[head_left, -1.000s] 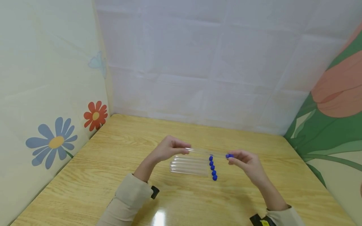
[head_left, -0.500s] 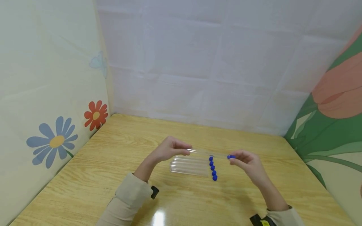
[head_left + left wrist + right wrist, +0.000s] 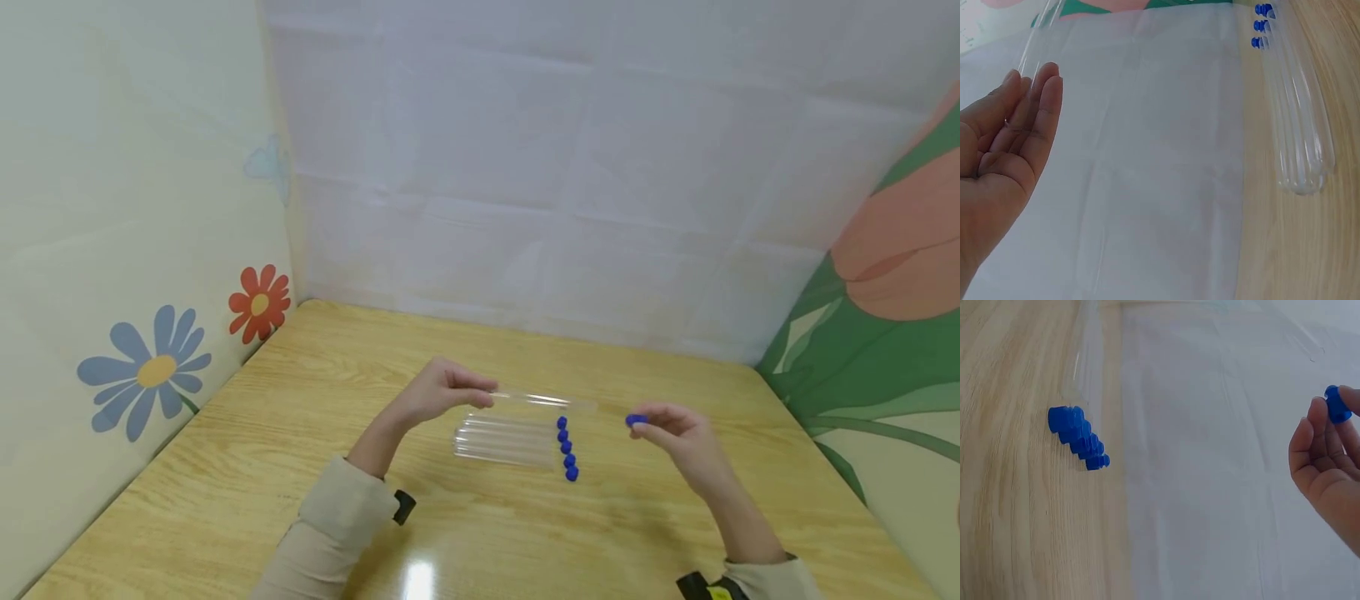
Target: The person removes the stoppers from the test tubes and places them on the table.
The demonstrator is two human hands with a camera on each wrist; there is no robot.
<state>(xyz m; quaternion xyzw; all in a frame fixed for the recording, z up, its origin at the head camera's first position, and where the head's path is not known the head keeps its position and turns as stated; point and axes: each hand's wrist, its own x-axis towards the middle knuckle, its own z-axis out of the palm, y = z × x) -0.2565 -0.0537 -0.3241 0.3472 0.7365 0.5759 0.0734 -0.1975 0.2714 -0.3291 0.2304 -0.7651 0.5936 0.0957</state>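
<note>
My left hand (image 3: 442, 393) pinches the closed end of a clear test tube (image 3: 543, 401), held nearly level above the table with its mouth to the right. In the left wrist view, the same tube (image 3: 1041, 37) rises from between thumb and fingers. A blue stopper (image 3: 1337, 405) sits between the thumb and fingers of my right hand (image 3: 678, 437), a short gap to the right of the tube's mouth. Below, several clear test tubes (image 3: 504, 442) lie side by side. A row of several blue stoppers (image 3: 566, 447) stands just off their right ends.
The wood-grain table (image 3: 480, 525) carries everything. A white cloth backdrop (image 3: 480, 192) hangs behind it, with flowered panels on the left and right sides. Both wrists wear dark bands.
My right hand has moved right with its stopper, away from the tube's mouth, where the two met earlier. My left hand has shifted slightly left with the test tube.
</note>
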